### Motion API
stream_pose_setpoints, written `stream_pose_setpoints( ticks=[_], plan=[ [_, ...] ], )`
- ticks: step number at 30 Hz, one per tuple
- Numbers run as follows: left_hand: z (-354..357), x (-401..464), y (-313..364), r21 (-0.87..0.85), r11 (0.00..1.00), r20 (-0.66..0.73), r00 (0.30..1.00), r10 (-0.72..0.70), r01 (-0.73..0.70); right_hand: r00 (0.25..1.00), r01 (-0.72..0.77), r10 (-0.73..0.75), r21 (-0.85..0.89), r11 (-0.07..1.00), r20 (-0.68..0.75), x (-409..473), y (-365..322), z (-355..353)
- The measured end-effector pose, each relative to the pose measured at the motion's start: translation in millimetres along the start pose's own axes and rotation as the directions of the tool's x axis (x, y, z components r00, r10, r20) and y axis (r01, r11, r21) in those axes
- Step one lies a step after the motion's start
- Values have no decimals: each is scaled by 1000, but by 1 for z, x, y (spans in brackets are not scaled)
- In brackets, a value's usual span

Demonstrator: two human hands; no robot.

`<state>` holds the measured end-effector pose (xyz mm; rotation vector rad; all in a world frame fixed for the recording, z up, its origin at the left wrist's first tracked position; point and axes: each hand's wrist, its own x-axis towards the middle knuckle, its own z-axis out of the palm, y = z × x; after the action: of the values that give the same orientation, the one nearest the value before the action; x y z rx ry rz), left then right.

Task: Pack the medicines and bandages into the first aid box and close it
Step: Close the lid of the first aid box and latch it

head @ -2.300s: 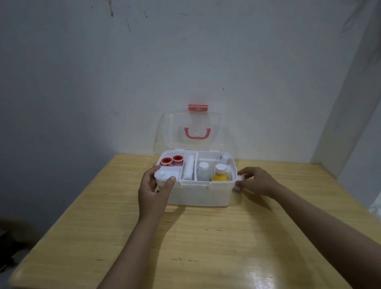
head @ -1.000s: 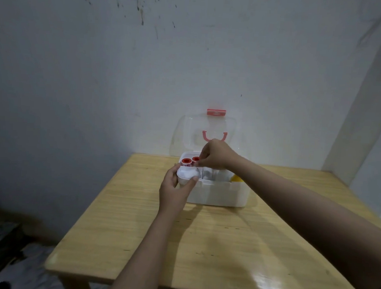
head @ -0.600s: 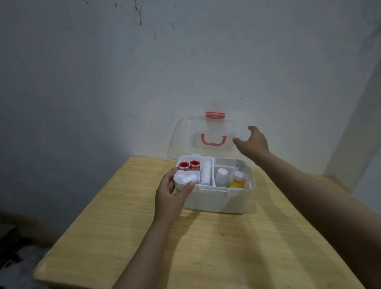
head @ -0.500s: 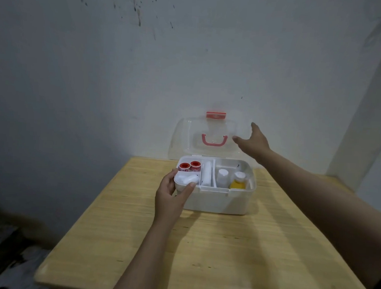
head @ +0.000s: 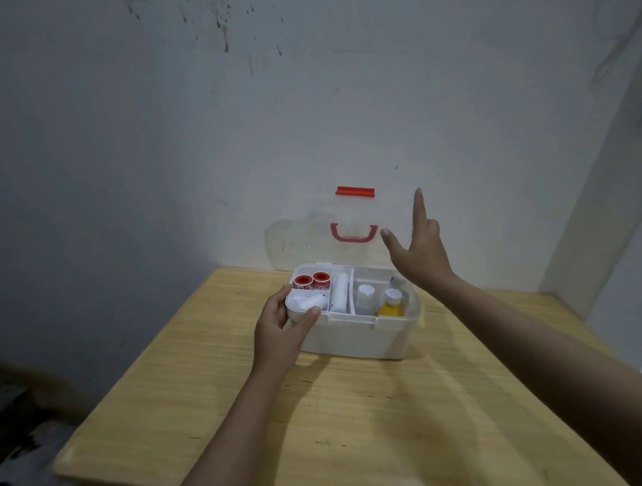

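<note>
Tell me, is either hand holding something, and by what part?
The left hand grips the first aid box by its front-left corner, thumb on the rim. The right hand is open near the raised lid, holding nothing.

The first aid box (head: 355, 335) stands on the table (head: 339, 413) near the wall (head: 244, 125), its lid (head: 335, 236) upright behind it, two bottles (head: 378, 302) in the right compartment
</note>
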<state>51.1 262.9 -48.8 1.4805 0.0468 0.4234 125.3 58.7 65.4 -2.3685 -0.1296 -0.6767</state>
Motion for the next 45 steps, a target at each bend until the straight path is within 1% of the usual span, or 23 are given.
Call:
stream_pose_setpoints(
  ticks=[2, 6, 10, 13, 19, 22, 24, 26, 28, 30, 33, 34, 37, 39, 43, 45],
  plan=[
    [1, -2, 3, 29, 1000, -6, 1000, 11, -11, 999, 42, -42, -1, 999, 1, -17, -1, -3],
    [3, -7, 14, 131, 991, -11, 1000, 26, -25, 996, 92, -93, 88, 992, 7, -52, 4, -4],
    [5, -7, 21, 277, 955, 16, 994, 110, -110, 997, 73, -76, 163, 984, 13, -77, 13, 4],
    [6, -5, 22, 346, 926, 60, 988, 140, -152, 997, 49, -59, 164, 985, 55, -88, 19, 12],
    [-2, -6, 14, 317, 935, 84, 987, 140, -160, 991, 4, -22, 131, 991, 135, -99, 19, 22],
    [3, -22, 22, 334, 920, 109, 978, 180, -206, 990, -5, -6, 82, 997, 138, -117, 26, 10],
    [3, -20, 23, 330, 922, 92, 979, 181, -201, 990, -10, 1, 62, 998, 141, -118, 23, 10],
    [5, -18, 24, 309, 934, 44, 984, 172, -177, 990, -29, 21, 56, 998, 140, -115, 19, 10],
    [7, -16, 25, 297, 938, 2, 982, 189, -181, 993, -14, 8, 53, 999, 116, -110, 14, 10],
    [9, -15, 26, 299, 936, -27, 979, 204, -187, 996, 27, -33, 68, 997, 88, -103, 7, 9],
    [12, -15, 26, 318, 931, -62, 976, 208, -178, 992, 66, -76, 99, 993, 96, -88, -3, 8],
    [13, -15, 25, 327, 927, -67, 975, 214, -181, 993, 45, -57, 114, 992, 102, -84, -6, 9],
    [14, -15, 25, 342, 922, -78, 972, 223, -184, 993, -82, 63, 199, 977, 96, -79, -10, 11],
    [13, -14, 23, 343, 920, -77, 971, 226, -187, 990, -117, 96, 230, 966, 103, -79, -9, 12],
    [12, -13, 21, 339, 923, -81, 971, 224, -184, 981, -118, 63, 308, 944, 182, -81, -1, 8],
    [12, -13, 20, 342, 923, -84, 972, 217, -176, 968, -64, -4, 265, 962, 250, -84, 5, 6]
  ],
)
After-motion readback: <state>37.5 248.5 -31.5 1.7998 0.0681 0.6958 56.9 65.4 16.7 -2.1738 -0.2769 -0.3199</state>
